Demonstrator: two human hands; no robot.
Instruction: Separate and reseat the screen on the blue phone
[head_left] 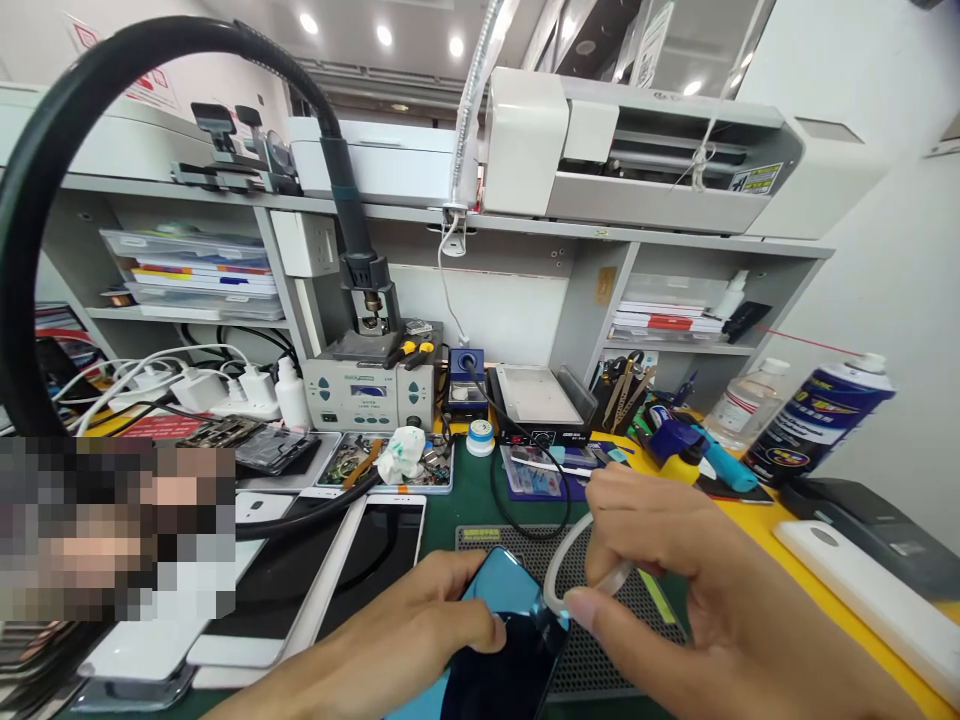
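My left hand point(420, 620) is closed round a phone point(495, 675) with a glossy blue and dark surface, its thumb pressed on the face. The phone is tilted over a dark perforated mat point(592, 650). My right hand point(697, 580) pinches a bent, translucent white tube point(561, 560) between thumb and fingers. One end of the tube meets a small dark piece point(551, 625) at the phone's right edge. I cannot tell whether that piece is fixed to the phone. The phone's lower end lies outside the view.
Several phones lie to the left, including a white-framed one point(386, 545). Behind stand a grey soldering station point(371, 395), a parts tray point(442, 488) and a flat heating plate point(536, 395). A black hose point(22, 230) arches over the left. A spray can point(821, 415) stands right.
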